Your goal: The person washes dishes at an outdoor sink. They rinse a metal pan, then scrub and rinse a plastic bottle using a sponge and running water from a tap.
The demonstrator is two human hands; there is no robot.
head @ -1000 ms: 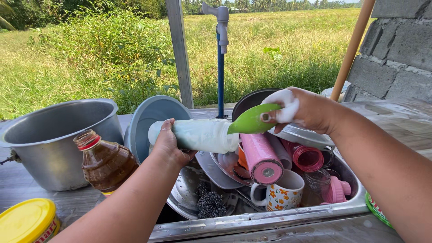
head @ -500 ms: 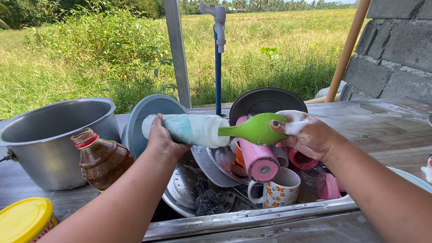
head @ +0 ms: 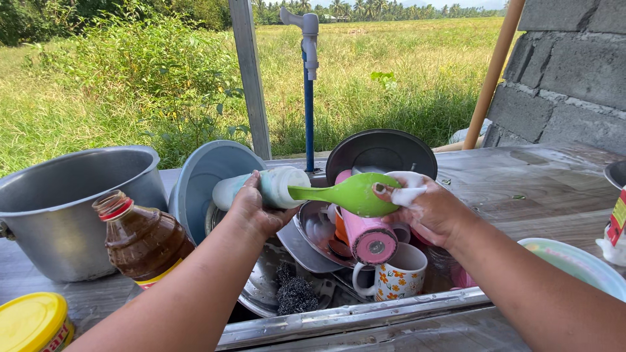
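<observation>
Both hands are busy over the sink [head: 365, 313]. The left hand [head: 251, 208] is wrapped round one pale bottle [head: 261, 189], held on its side just above the dishes. The right hand [head: 424, 205], soapy, grips one green ladle [head: 352, 194] by the bowl, along with a white foamy sponge [head: 407, 192]; the ladle's handle touches the bottle's right end.

Below them in the sink lie one pink tumbler [head: 366, 231] on its side, one flowered mug [head: 394, 277] upright near the front, and one dark scourer [head: 295, 293]. Far behind stands one blue tap pipe [head: 308, 111]. To the left sit one big metal pot [head: 62, 202], one brown sauce bottle [head: 140, 241] and one yellow lid [head: 32, 322] in the near corner.
</observation>
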